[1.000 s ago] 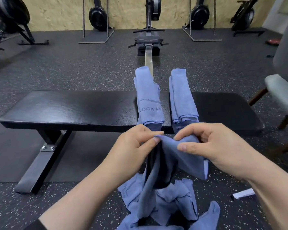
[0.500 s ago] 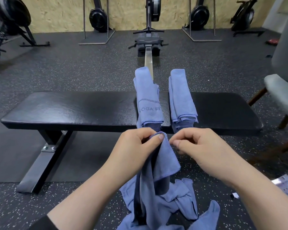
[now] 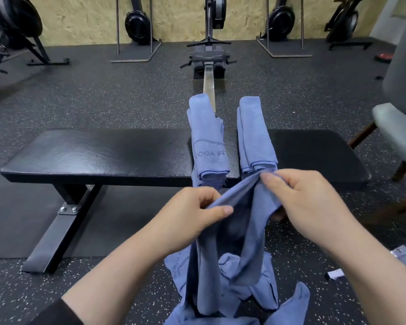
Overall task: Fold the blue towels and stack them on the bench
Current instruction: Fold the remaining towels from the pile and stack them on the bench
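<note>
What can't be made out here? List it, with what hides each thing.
- Head view: print on the left folded towel is cut short by its fold.
- Held towel: its lower part merges with the towel pile, which the bottom edge crops.
- Chair: cut off by the right edge.

A long metal-railed rowing machine stretches away far centre, and a grey cushioned chair with wooden legs stands right.
</note>
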